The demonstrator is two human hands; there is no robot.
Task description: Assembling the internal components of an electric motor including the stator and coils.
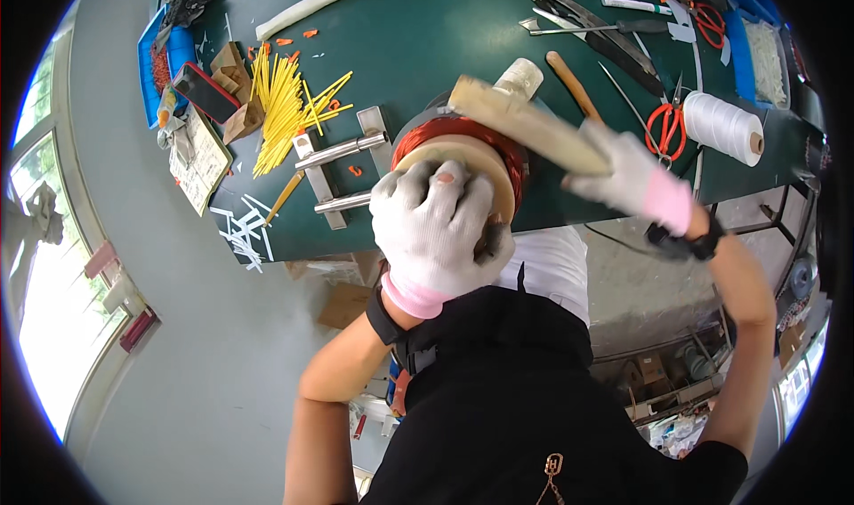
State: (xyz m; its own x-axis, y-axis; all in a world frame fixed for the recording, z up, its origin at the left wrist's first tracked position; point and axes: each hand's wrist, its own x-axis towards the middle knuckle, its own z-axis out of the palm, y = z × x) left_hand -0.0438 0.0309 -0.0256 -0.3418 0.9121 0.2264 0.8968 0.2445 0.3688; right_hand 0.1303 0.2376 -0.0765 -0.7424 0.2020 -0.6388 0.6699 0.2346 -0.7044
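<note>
My left hand, in a white knit glove with a pink cuff, bears down on a pale round disc, its fingers curled over the face. Behind the disc shows a ring of reddish copper-wire winding; the rest of that piece is hidden. A long pale stick, apparently wooden, is gripped at its near end by my right hand, gloved the same way and blurred by motion. The stick's far end overlaps the winding's upper edge in view; whether they touch, I cannot tell.
Steel bars lie left of the winding, near yellow sticks. Beyond stand a pale cylinder and a wooden handle. Right are red-handled scissors, a white thread spool and several tools. The green table's front edge runs close by.
</note>
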